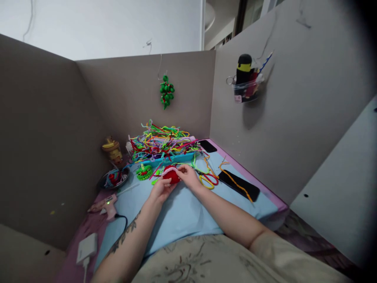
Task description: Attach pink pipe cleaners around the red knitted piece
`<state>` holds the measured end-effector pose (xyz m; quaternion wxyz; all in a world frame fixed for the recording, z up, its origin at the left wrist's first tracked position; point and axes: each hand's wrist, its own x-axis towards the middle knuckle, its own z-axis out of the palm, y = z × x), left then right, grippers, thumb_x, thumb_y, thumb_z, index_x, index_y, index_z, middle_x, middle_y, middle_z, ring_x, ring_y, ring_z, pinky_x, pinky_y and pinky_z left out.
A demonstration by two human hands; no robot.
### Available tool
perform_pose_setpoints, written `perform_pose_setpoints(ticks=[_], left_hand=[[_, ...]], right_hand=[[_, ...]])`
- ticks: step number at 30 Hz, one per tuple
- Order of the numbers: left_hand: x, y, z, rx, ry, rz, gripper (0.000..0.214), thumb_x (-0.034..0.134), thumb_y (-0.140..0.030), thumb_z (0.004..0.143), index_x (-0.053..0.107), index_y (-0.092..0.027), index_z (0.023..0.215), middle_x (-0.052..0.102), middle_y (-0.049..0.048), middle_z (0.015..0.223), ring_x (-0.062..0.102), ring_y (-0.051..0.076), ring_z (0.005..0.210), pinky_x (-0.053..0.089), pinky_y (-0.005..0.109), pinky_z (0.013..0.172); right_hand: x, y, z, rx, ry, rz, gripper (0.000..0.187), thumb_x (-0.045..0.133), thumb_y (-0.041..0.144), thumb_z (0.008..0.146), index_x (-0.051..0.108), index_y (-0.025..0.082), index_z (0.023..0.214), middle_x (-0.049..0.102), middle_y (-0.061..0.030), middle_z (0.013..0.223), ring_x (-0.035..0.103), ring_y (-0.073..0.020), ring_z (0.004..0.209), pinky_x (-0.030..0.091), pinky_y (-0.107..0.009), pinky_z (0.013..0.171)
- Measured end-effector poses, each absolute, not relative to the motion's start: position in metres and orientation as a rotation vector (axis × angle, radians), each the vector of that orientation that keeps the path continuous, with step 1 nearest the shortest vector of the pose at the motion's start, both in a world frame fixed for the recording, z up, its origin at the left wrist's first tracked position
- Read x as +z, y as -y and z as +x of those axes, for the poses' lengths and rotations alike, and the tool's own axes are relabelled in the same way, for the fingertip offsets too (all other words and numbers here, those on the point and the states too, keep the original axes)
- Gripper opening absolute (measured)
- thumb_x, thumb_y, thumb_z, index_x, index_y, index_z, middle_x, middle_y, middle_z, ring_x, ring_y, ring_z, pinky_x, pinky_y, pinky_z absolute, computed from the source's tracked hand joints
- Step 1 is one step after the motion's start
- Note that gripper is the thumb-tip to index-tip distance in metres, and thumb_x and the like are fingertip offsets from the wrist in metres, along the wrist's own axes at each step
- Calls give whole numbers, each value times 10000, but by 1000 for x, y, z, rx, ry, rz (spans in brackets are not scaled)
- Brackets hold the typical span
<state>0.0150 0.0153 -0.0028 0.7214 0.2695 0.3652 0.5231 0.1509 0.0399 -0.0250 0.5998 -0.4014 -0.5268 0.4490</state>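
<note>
Both hands meet over the blue cloth at the middle of the table. My left hand is closed around the lower left side of a round red fuzzy craft piece. A pale pink pipe cleaner runs along the top of that piece. My right hand pinches at the piece's right edge, where the pink strip ends. Just left of the hands lies a green fuzzy face figure with red and white parts. Scissors with yellow and red handles lie right of my right hand.
A blue tray heaped with colourful pipe cleaners stands behind the hands. At left are a pink glue gun, a dark bowl and a white power box. An orange pipe cleaner crosses a black phone. Grey panels enclose the table.
</note>
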Motion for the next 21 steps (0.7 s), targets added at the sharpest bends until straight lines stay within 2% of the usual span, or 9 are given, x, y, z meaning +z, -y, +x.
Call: perform_pose_setpoints(ticks=[3,7,10,13,16,21], left_hand=[[-2,-15,14,1153,-802,581,439,551,36,623,564,-169,1011,661,59,878,653,171,754,556,305,683],[-3,-16,13,1135,-820,541,367,559,-1,655,563,-161,986,656,61,830,648,184,710,555,350,666],[-3,-17,13,1124,-800,470,282,537,-24,683,567,-122,945,654,90,831,647,199,735,552,354,680],[-2,-18,12,1146,-756,416,284,515,-13,687,560,-108,951,652,104,865,644,201,772,551,328,686],[-2,-19,11,1167,-739,406,291,503,-10,691,556,-110,959,647,104,869,643,202,782,553,327,683],[-2,-18,12,1174,-732,404,291,499,0,685,558,-115,946,645,92,846,641,189,751,556,321,668]], right_hand=[[-27,-41,151,943,1270,-928,182,628,335,679,545,194,760,547,28,631,503,-122,557,414,-240,532],[-28,-40,152,838,1364,-946,119,599,320,715,594,201,723,589,14,660,534,-143,628,427,-255,612],[-26,-37,152,809,1422,-959,137,558,322,751,635,209,740,622,2,691,550,-158,662,431,-267,640],[-24,-36,152,799,1438,-949,162,529,305,769,664,216,773,651,-11,763,567,-170,718,439,-279,685],[-23,-36,152,801,1440,-920,154,538,274,756,668,219,817,656,-18,826,574,-172,762,442,-286,725],[-25,-37,152,770,1466,-908,130,566,296,747,635,210,815,624,-8,781,548,-160,726,434,-282,709]])
